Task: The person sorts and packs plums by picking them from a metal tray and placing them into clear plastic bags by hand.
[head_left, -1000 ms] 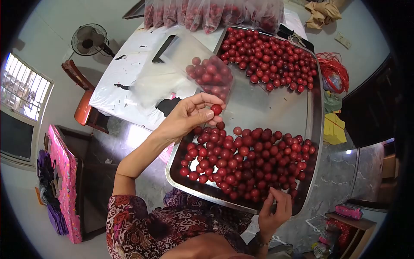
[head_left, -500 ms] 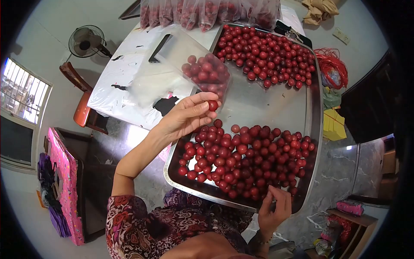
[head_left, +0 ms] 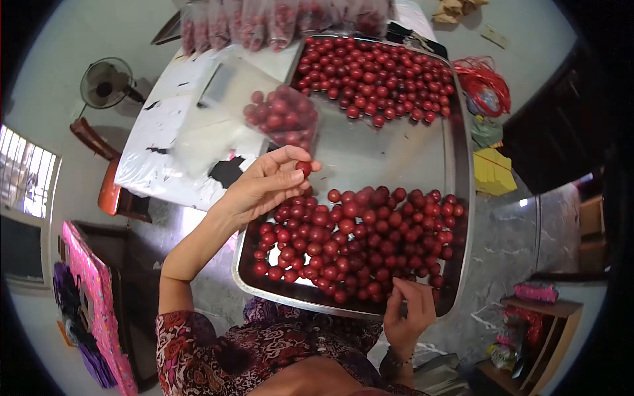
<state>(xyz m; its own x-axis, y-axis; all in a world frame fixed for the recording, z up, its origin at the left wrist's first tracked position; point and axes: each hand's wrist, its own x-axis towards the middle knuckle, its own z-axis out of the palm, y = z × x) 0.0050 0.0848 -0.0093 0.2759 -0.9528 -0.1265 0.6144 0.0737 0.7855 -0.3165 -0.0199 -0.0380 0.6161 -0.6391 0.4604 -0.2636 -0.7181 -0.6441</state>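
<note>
My left hand (head_left: 267,181) is raised over the left side of a metal tray, pinching one round red plum-like fruit (head_left: 304,168) between thumb and fingers. Many more such fruits (head_left: 356,237) lie heaped in the near half of the tray (head_left: 396,152), below that hand. Just beyond it, a clear plastic bag (head_left: 281,119) partly filled with the same fruit leans over the tray's left edge. My right hand (head_left: 411,310) is at the tray's near right edge, beside the heap. Its fingers are curled in towards the thumb; what they hold, if anything, is hidden.
A second heap of fruit (head_left: 383,76) fills the tray's far end. Several filled bags (head_left: 264,23) stand at the back of the white-covered table (head_left: 148,132). Red string (head_left: 485,82) and a yellow stack (head_left: 494,171) are at the right. A chair (head_left: 109,188) and fan (head_left: 105,82) are left.
The view has shifted, so the tray and table appear farther left and slightly higher. My left hand still pinches the fruit, now turned slightly. My right hand stays at the near edge, fingers curled.
</note>
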